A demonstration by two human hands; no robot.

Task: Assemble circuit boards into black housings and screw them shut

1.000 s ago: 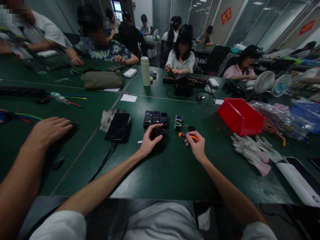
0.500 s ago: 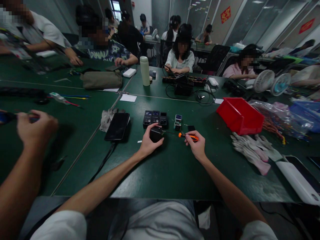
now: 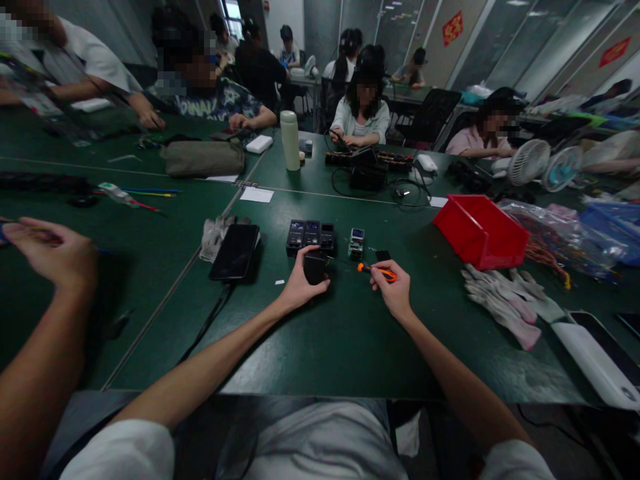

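Note:
My left hand [image 3: 304, 280] grips a small black box-shaped case [image 3: 316, 267] between thumb and fingers, just in front of a row of three black modules with little screens [image 3: 311, 237]. To its right, my right hand [image 3: 393, 288] is closed round the orange-and-black handle of a screwdriver [image 3: 384, 273]. The thin shaft points left toward the black case; whether its tip touches the case I cannot tell. Beyond the screwdriver stands a small device with a bare circuit board [image 3: 356, 245]. A small flat black piece [image 3: 383, 255] lies just behind my right hand.
A phone [image 3: 235, 252] with a cable rests left, by a grey glove [image 3: 213, 237]. Right are a red bin [image 3: 475, 233], gloves [image 3: 510, 300] and a white power bank [image 3: 593, 363]. A neighbour's hand [image 3: 55, 257] works at far left. Behind stands a pale bottle [image 3: 289, 141].
The black case has turned slightly in my left hand, showing more of its flat face. My right hand and the screwdriver barely moved. The neighbour's hand shifted left.

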